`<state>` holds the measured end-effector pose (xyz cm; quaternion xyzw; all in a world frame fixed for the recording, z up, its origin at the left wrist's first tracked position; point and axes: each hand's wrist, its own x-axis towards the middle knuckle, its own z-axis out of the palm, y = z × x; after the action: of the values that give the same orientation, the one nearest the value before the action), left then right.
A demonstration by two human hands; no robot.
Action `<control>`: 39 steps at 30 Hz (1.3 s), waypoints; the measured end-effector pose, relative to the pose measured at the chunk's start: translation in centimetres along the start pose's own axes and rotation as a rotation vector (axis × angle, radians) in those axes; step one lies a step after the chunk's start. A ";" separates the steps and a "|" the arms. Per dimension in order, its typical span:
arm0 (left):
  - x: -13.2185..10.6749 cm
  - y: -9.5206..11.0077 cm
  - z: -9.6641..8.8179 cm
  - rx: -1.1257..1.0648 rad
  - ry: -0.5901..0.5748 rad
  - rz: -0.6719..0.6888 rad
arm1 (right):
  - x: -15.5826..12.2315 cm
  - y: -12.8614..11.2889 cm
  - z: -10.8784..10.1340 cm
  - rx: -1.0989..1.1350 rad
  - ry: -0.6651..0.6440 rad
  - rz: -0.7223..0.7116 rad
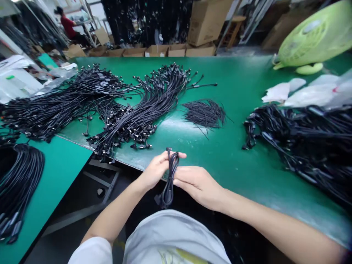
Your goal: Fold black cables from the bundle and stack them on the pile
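A folded black cable (169, 179) hangs in loops between my two hands at the near edge of the green table (236, 139). My left hand (157, 169) pinches its upper part, with a connector sticking up above the fingers. My right hand (198, 185) closes on the cable from the right side. The lower loop dangles below the table edge, above my lap.
Large piles of black cables (143, 106) lie at the left and centre, a heap of cables (305, 143) at the right, and a small pile of thin black ties (205, 113) in the middle. A green fan (313, 38) and plastic bags stand at the far right. A person in red sits far left.
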<state>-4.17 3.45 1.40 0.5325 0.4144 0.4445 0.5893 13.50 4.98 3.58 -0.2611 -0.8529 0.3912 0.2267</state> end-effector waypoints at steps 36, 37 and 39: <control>0.6 -1.1 2.2 -0.099 0.267 0.092 | -1.6 3.5 4.6 -0.357 0.314 0.401; 0.5 -1.0 1.4 -0.005 0.269 0.103 | -1.8 3.5 4.2 -0.400 0.295 0.404; 0.5 -0.7 0.2 0.144 0.284 0.106 | -2.1 3.5 3.3 -0.426 0.236 0.418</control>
<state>-3.82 3.91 0.69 0.5263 0.4953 0.5150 0.4609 14.06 3.78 -1.49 -0.5158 -0.8114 0.2088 0.1788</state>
